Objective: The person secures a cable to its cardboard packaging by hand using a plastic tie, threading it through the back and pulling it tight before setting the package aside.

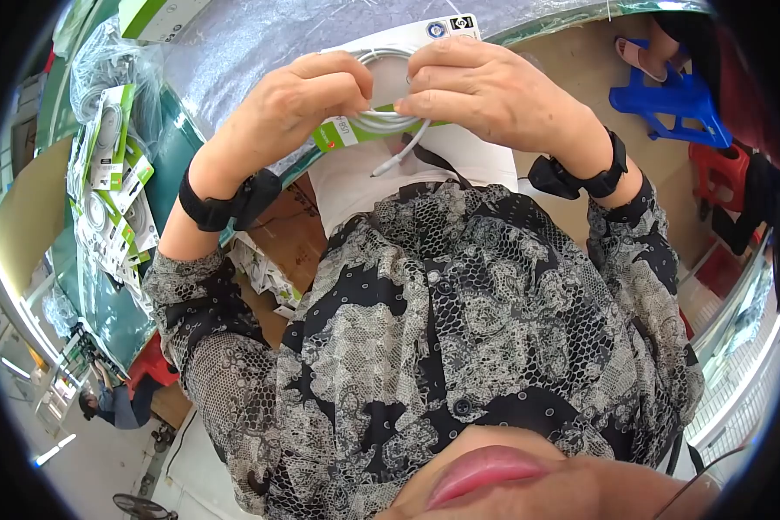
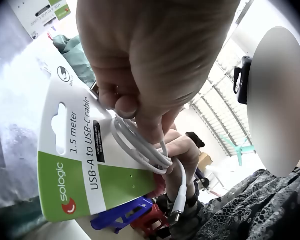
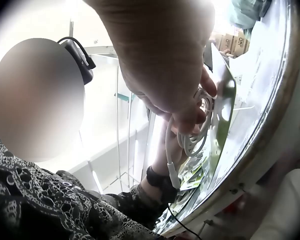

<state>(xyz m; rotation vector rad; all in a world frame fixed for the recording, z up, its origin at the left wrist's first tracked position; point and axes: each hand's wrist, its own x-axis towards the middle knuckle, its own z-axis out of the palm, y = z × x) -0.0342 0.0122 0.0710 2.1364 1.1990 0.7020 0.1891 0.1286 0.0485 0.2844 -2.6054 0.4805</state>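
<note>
A coil of white USB cable (image 1: 386, 121) lies against a white and green card (image 2: 92, 150) printed "USB-A to USB-C cable". At the coil's left side, my left hand (image 1: 308, 95) pinches the loops between thumb and fingers. My right hand (image 1: 485, 87) pinches the opposite side of the coil. One plug end (image 2: 178, 206) hangs free below the hands, toward the body. In the right wrist view the card (image 3: 223, 112) stands tilted behind the coil, near the table edge. Parts of the loops are hidden behind the fingers.
Several carded cables (image 1: 108, 186) lie in a heap on the green tabletop (image 1: 178, 130) at left, beside crumpled clear plastic (image 1: 104, 61). Another green and white card sits at the upper left. A blue stool (image 1: 680, 108) and a red stool (image 1: 721, 178) stand on the right.
</note>
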